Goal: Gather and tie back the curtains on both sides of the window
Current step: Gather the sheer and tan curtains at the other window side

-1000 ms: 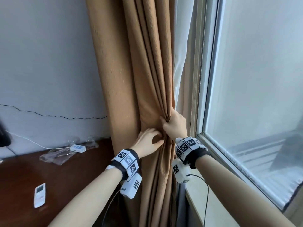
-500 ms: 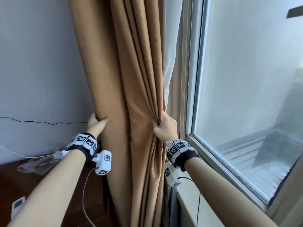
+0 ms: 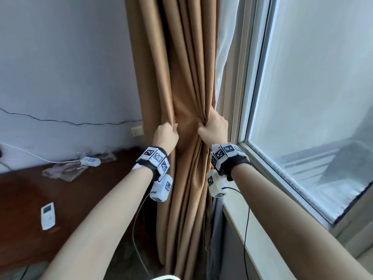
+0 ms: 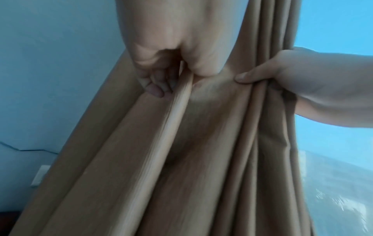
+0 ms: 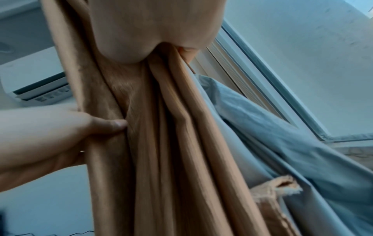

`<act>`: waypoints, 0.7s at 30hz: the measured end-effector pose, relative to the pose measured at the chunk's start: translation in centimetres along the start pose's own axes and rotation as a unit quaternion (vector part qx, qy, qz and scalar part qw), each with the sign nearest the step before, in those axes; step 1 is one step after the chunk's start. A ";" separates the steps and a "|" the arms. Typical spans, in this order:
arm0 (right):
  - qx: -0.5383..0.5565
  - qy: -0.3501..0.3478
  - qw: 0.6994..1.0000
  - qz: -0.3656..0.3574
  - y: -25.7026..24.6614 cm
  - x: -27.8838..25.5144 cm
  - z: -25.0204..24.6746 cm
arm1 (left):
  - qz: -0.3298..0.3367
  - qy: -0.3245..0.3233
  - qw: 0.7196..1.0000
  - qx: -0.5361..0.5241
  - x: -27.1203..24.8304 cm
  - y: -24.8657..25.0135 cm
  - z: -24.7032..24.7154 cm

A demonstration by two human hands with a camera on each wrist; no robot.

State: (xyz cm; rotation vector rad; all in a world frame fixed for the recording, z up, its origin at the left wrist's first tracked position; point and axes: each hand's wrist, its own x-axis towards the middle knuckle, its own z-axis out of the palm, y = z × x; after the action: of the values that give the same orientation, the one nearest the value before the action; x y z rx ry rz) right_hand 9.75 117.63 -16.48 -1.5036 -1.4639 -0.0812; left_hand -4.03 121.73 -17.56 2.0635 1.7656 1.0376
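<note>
A tan curtain (image 3: 181, 77) hangs in bunched folds left of the window (image 3: 312, 87). My left hand (image 3: 166, 132) grips the curtain's left edge at waist height, fingers curled round a fold (image 4: 177, 99). My right hand (image 3: 213, 128) clutches the gathered folds on the window side, thumb pressing the cloth (image 4: 245, 78). A short span of cloth stretches between the two hands. In the right wrist view the tan curtain (image 5: 161, 143) runs down from my right palm, and my left hand (image 5: 96, 126) holds its edge. A pale lining (image 5: 282, 127) hangs behind the curtain.
A dark wooden desk (image 3: 24, 199) stands to the left with a white remote (image 3: 48, 215), a plastic bag (image 3: 66, 170) and a white adapter (image 3: 90, 161). The window sill (image 3: 258, 239) runs under the glass on the right. A wall air conditioner (image 5: 38, 86) shows in the right wrist view.
My left hand has pulled the curtain's left edge rightward, close to my right hand, narrowing the bundle. My right hand keeps its hold on the folds.
</note>
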 end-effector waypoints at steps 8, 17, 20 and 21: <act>0.006 -0.003 1.000 0.010 0.0 -0.3 -0.7 | 0.051 -0.113 0.992 0.016 -3.2 4.0 0.5; 0.068 -0.064 0.995 0.025 -0.7 -0.6 -1.5 | 0.073 -0.163 0.982 0.055 -4.1 4.6 1.3; 0.103 -0.084 0.990 0.046 -1.1 -0.8 -1.8 | 0.069 -0.209 0.970 0.106 -3.3 4.3 2.1; 0.109 -0.088 0.989 0.048 -1.0 -0.8 -1.7 | 0.074 -0.226 0.965 0.113 -3.0 4.2 2.3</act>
State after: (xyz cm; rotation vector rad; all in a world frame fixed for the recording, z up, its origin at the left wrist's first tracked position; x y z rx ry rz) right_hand 9.73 115.68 -15.54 -1.4263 -1.4827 0.2679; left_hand 0.65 118.49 -17.82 2.3599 1.5673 0.3554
